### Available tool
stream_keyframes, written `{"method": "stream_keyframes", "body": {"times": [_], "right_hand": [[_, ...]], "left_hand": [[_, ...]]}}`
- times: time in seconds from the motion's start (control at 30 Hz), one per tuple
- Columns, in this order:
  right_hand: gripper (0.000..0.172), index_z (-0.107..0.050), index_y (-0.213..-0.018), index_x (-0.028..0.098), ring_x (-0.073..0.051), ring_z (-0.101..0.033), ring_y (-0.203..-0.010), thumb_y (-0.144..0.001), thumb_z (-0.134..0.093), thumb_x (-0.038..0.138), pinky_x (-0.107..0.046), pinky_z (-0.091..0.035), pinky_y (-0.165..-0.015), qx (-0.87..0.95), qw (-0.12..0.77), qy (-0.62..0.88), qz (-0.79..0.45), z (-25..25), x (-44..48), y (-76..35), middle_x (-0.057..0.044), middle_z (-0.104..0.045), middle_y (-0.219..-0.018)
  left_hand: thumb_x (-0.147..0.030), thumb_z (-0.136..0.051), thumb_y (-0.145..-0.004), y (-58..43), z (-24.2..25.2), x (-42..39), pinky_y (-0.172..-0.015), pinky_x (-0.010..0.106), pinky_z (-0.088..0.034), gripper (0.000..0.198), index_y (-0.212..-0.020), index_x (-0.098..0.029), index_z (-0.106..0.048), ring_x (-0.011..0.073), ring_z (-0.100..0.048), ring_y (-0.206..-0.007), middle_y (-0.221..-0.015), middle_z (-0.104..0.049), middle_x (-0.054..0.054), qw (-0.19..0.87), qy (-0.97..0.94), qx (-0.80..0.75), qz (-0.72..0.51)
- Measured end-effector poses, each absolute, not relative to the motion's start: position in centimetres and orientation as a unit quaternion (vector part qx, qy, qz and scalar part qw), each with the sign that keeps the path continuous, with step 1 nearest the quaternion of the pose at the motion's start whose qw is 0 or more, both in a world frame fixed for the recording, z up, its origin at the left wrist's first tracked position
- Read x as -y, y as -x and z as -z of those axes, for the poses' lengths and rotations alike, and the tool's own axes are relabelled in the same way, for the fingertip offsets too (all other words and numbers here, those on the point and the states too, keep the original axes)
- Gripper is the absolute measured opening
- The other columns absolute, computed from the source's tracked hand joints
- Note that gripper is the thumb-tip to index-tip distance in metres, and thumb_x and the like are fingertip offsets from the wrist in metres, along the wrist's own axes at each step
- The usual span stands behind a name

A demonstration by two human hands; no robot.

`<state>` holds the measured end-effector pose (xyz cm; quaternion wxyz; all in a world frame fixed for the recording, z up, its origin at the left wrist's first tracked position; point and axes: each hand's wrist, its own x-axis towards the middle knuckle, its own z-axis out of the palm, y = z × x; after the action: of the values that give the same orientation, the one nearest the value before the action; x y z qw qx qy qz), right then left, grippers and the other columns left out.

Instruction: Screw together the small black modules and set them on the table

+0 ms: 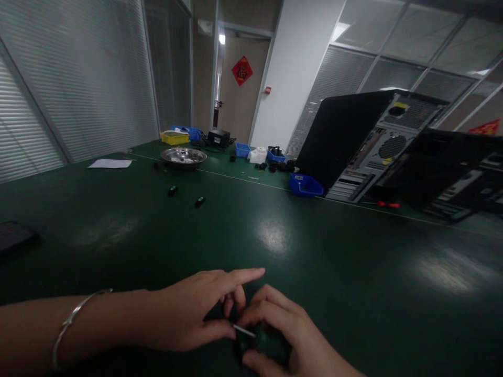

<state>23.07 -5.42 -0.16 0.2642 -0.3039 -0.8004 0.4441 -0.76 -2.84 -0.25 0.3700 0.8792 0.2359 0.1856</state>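
My left hand (196, 311), with a thin bracelet on its wrist, rests low on the green table (251, 235). Its index finger points out while thumb and other fingers pinch a small dark part I cannot make out. My right hand (283, 335) is curled round the dark handle of a screwdriver (261, 337), whose thin metal shaft points left into the left hand's fingers. Both hands touch each other at the bottom middle of the view.
Two small dark parts (173, 190) (200, 201) lie farther out. A metal bowl (183, 156), yellow bin (174, 137), blue bins (305, 185), paper sheet (109, 164), two computer cases (365, 141) and a red-handled tool (389, 204) stand beyond. A dark flat object (13, 235) lies left.
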Motion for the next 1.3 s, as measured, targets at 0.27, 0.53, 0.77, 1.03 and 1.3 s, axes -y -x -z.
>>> {"method": "stream_keyframes", "body": {"times": [0.27,0.53,0.77,1.03,1.3], "right_hand": [[0.027,-0.069,-0.106,0.014,-0.024,-0.063,-0.094,-0.08,-0.073,0.019,-0.035,-0.051,-0.079,0.805,0.267,0.291,-0.444,0.1,5.3,-23.2,-0.013,-0.064,-0.103],[0.012,-0.073,-0.094,0.012,-0.024,-0.064,-0.094,-0.084,-0.068,0.016,-0.035,-0.053,-0.081,0.804,0.274,0.281,-0.448,0.1,5.3,-23.3,-0.013,-0.063,-0.098],[0.017,-0.07,-0.1,0.017,-0.022,-0.064,-0.093,-0.084,-0.064,0.014,-0.033,-0.052,-0.08,0.814,0.287,0.274,-0.425,-0.1,5.3,-23.7,-0.01,-0.062,-0.099],[0.013,-0.07,-0.097,0.019,-0.021,-0.065,-0.087,-0.086,-0.065,0.016,-0.031,-0.051,-0.077,0.811,0.279,0.304,-0.415,-0.1,5.4,-24.1,-0.008,-0.062,-0.094],[0.011,-0.07,-0.095,0.017,-0.021,-0.065,-0.087,-0.086,-0.064,0.02,-0.032,-0.051,-0.075,0.81,0.253,0.305,-0.432,0.4,5.3,-24.0,-0.01,-0.064,-0.094]], "left_hand": [[-0.013,-0.07,-0.088,0.8,0.4,2.8,-0.09,0.034,-0.048,0.091,-0.154,-0.039,-0.014,0.021,-0.063,-0.097,-0.109,-0.065,0.001,0.368,-0.879,-0.237,-0.186],[-0.012,-0.069,-0.088,0.8,0.2,2.8,-0.09,0.032,-0.049,0.088,-0.153,-0.039,-0.016,0.0186,-0.064,-0.094,-0.107,-0.065,0.0,0.38,-0.873,-0.244,-0.183],[-0.012,-0.069,-0.087,1.1,-0.1,2.7,-0.086,0.029,-0.05,0.076,-0.147,-0.034,-0.027,0.017,-0.065,-0.091,-0.105,-0.065,0.0,0.357,-0.884,-0.235,-0.187],[-0.023,-0.053,-0.09,5.9,-0.5,-3.3,-0.077,0.031,-0.052,0.018,-0.108,-0.019,-0.053,0.0188,-0.062,-0.084,-0.098,-0.06,0.005,0.154,-0.864,-0.383,-0.288],[-0.031,-0.054,-0.087,10.9,0.3,-8.1,-0.065,0.032,-0.047,0.015,-0.094,-0.019,-0.05,0.0198,-0.056,-0.074,-0.089,-0.054,0.004,0.078,-0.772,-0.556,-0.297]]}}
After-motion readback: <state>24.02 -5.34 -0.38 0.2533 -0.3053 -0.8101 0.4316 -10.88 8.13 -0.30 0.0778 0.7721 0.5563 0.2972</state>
